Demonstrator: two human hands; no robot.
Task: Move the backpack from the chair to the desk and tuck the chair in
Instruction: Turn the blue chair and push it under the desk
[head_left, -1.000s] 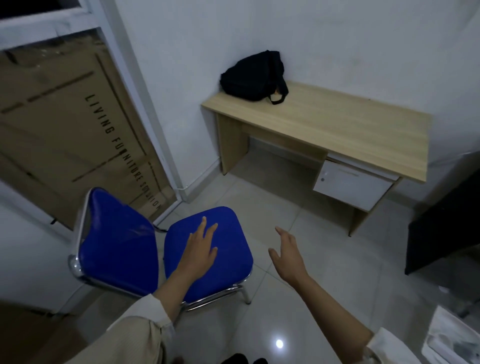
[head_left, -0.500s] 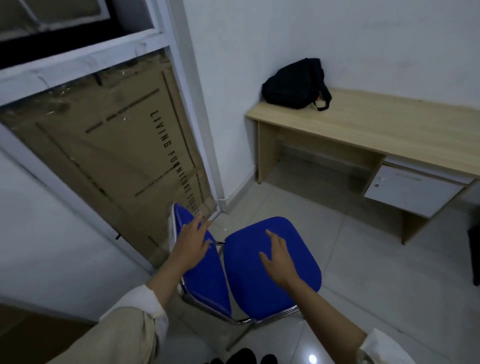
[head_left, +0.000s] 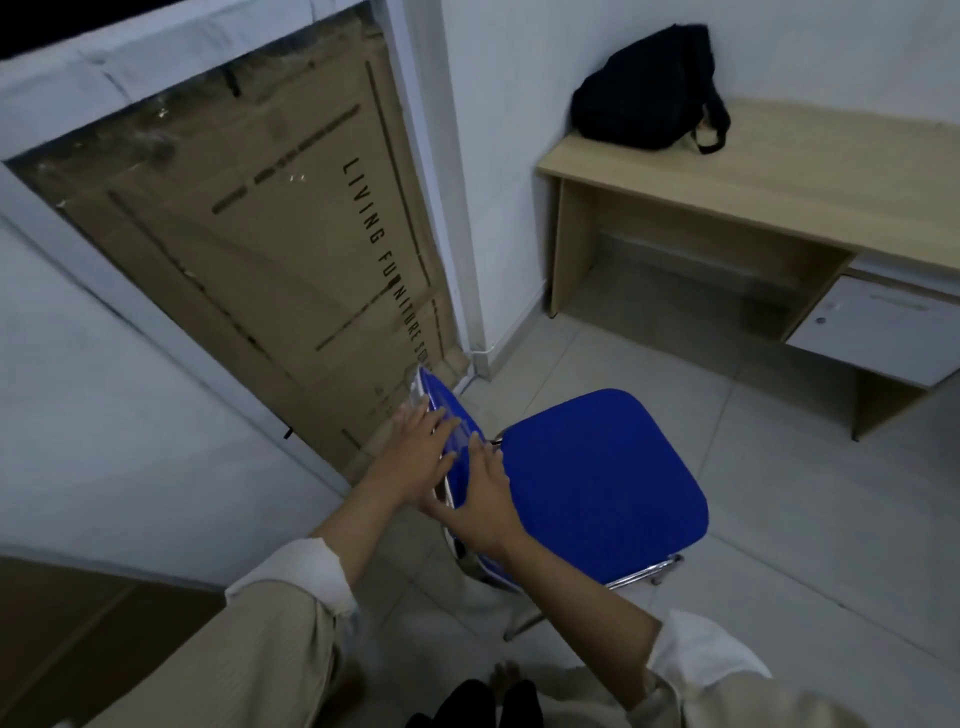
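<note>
At the far left a large flat cardboard carton (head_left: 270, 249), printed "LIVING FURNITURE", stood behind a glass panel in a pale frame. Your left hand (head_left: 415, 457) lay on the back edge of the chair (head_left: 597, 483) backrest, fingers spread and flat against it rather than curled; whether it truly gripped I cannot tell. Your right hand (head_left: 480, 501) pressed on the front face of the same backrest, fingers also extended, thumb out to the left. Half a second before, that right hand had been over the seat and the left only reaching for the backrest top. The chair had a rounded, padded blue seat and backrest on a shiny chromed tube frame, and it stood on pale glossy floor tiles, well apart from the desk (head_left: 779, 182). The backpack (head_left: 649, 98), black, soft and slumped, rested on the left end of the light wood-grain desk top against the white wall, as before. A white drawer (head_left: 872, 332) hung closed under the desk's right side, contents hidden
</note>
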